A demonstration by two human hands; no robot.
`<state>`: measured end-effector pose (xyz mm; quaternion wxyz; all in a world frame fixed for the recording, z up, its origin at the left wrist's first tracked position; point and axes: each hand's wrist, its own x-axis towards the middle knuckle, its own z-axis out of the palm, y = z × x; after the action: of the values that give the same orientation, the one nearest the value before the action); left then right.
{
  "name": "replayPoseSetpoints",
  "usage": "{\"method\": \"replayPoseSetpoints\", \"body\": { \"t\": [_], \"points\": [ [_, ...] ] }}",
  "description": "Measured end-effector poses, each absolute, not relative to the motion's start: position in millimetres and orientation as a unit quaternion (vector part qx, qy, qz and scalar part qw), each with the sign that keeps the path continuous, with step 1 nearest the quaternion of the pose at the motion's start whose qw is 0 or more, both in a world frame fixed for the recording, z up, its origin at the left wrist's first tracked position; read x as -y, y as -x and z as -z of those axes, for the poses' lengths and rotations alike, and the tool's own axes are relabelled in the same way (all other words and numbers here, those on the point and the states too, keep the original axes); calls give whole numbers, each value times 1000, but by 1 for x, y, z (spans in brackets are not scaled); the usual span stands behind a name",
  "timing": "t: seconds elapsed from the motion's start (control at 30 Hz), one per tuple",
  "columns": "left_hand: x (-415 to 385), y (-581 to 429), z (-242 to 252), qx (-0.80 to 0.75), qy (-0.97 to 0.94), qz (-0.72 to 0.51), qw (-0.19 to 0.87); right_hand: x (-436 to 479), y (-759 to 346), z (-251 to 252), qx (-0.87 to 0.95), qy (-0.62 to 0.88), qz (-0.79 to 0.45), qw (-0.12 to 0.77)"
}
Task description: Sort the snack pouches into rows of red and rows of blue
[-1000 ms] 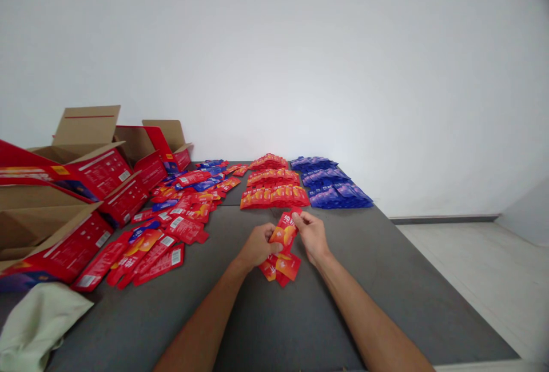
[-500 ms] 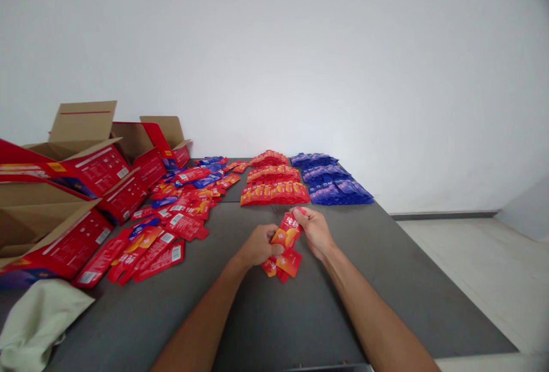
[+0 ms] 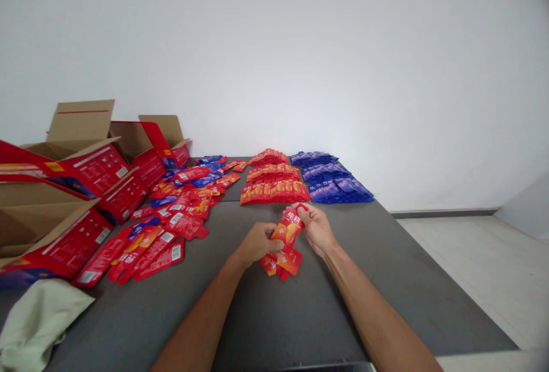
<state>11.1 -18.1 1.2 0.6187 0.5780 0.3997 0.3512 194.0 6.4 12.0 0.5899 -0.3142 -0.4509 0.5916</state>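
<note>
A red-and-orange printed packet is held tilted between my two hands, its white lettering facing up. My left hand pinches its lower left part, thumb on the front. At the upper right corner, my right hand closes on it with thumb and fingers. Beneath the packet, a few more orange-red packets lie on the dark table, partly hidden by the left hand. Just beyond my hands stand neat rows of orange-red packets, with rows of blue-purple packets to their right.
Loose red and blue packets lie heaped on the left of the grey table. Open red cardboard boxes stand along the left side. A pale cloth lies at the near left corner. A white wall rises behind.
The packet between my hands has tilted slightly, and my right hand's grip sits a little higher on its top corner. The rows and the heap look the same.
</note>
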Motion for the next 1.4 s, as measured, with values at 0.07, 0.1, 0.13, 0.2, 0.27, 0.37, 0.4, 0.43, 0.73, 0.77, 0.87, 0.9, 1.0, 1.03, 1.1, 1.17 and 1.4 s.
{"method": "replayPoseSetpoints", "body": {
  "t": [0.07,0.1,0.13,0.2,0.27,0.37,0.4,0.43,0.73,0.77,0.87,0.9,1.0,1.03,1.1,1.17,1.4],
  "points": [
    [19,-12,-2,-407,-573,-346,622,-8,-194,-11,455,326,-569,603],
    [18,-13,-1,-412,-569,-342,624,-9,-194,-11,456,331,-562,606],
    [18,-13,0,-417,-566,-339,625,-9,-194,-11,456,337,-559,605],
    [16,-14,2,-428,-559,-344,621,-8,-193,-13,456,343,-566,596],
    [12,-14,5,-443,-543,-373,609,-5,-191,-14,457,349,-578,579],
    [6,-12,8,-458,-501,-445,584,1,-187,-11,473,361,-601,533],
    [4,-11,8,-458,-485,-471,577,3,-184,-9,484,364,-613,507],
    [3,-10,8,-458,-468,-494,573,5,-181,-6,495,367,-625,480],
    [-4,-5,13,-474,-409,-548,554,1,-152,17,482,416,-588,499],
    [-6,-5,14,-472,-413,-549,552,-1,-151,18,482,416,-580,508],
    [-10,-1,15,-460,-420,-556,551,-7,-145,15,496,421,-553,520],
    [-12,1,16,-460,-419,-559,548,-9,-142,14,504,422,-545,520],
    [-16,8,17,-492,-395,-570,527,-20,-132,6,521,421,-520,530],
    [-17,10,18,-510,-381,-572,517,-25,-129,4,523,421,-510,538],
    [-19,13,20,-537,-357,-574,504,-39,-121,-1,520,427,-487,557],
    [-20,15,23,-545,-351,-573,501,-56,-113,-4,506,439,-475,571],
    [-19,19,21,-554,-366,-559,498,-106,-96,-2,446,490,-472,582]
  ]
}}
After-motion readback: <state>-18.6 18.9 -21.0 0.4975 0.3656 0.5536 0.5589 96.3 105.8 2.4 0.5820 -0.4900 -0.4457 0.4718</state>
